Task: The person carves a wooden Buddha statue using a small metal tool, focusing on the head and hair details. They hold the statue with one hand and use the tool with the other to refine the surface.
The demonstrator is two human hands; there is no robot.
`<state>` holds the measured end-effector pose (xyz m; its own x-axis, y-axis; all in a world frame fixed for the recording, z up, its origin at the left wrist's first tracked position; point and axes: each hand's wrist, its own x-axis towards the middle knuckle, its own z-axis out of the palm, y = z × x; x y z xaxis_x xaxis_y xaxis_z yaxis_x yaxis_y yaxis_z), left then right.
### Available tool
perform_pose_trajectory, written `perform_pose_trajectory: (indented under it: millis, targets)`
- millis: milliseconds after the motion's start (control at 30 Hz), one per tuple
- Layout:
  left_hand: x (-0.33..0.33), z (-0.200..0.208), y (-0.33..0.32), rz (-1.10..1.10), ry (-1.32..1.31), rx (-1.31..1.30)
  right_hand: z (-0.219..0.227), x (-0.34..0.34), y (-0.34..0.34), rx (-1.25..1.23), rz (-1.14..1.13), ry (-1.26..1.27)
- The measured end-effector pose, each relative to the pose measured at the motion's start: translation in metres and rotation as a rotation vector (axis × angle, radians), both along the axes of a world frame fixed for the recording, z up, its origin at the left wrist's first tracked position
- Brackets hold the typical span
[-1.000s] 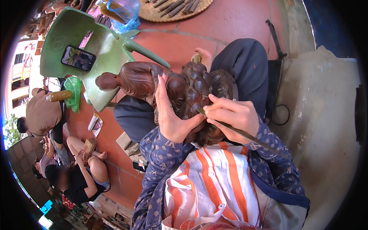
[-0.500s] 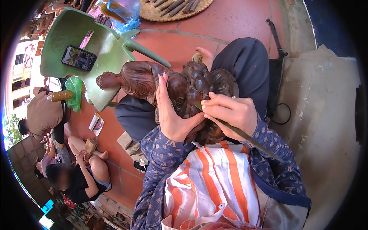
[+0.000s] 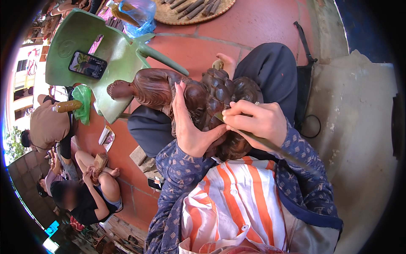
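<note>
A dark brown carved wooden statue (image 3: 150, 86) of a seated robed figure lies sideways across my lap, its head to the left and its petalled base to the right. My left hand (image 3: 190, 133) grips its near side, long fingers pointing up along the lap and thumb stretched toward the base. Pinched in my right hand (image 3: 260, 122) is a long, thin, flat greenish tool (image 3: 277, 148), whose exact kind I cannot make out. Its tip touches the petals beside my left thumb, and its tail slants down to the right over my sleeve.
A green plastic chair (image 3: 108, 55) with a phone (image 3: 87, 64) on it stands at the left. Dark sticks fill a round woven tray (image 3: 211, 19) beyond my knees. Seated people (image 3: 95, 190) are farther left. A grey slab (image 3: 355, 148) lies to my right.
My right hand has shifted and tilted slightly, and the tool's tail has swung a little to the right. My left hand and the statue stay nearly in place.
</note>
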<state>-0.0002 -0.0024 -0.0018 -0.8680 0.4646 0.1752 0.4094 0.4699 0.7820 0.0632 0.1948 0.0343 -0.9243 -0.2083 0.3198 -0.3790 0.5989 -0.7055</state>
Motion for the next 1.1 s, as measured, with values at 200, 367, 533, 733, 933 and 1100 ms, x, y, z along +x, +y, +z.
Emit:
perform_pose_trajectory:
  millis: [200, 367, 533, 733, 933, 1100]
  targets:
    - [0.002, -0.005, 0.003, 0.017, -0.002, 0.070, -0.008, 0.005, 0.007, -0.033, 0.087, 0.020]
    - [0.002, -0.003, 0.001, 0.016, -0.021, 0.039, -0.012, 0.012, -0.004, 0.004, -0.047, 0.014]
    - [0.001, -0.003, 0.000, 0.007, -0.013, 0.031, -0.014, 0.007, 0.000, -0.208, -0.065, -0.063]
    - [0.002, -0.002, 0.003, 0.027, -0.029, 0.044, -0.009, 0.011, -0.027, -0.149, -0.265, -0.011]
    - [0.001, -0.002, 0.003, 0.020, -0.002, 0.053, -0.014, 0.015, -0.027, -0.139, -0.222, 0.076]
    - [0.001, -0.001, 0.001, 0.011, 0.022, 0.032, -0.016, 0.016, -0.016, -0.220, -0.190, -0.019]
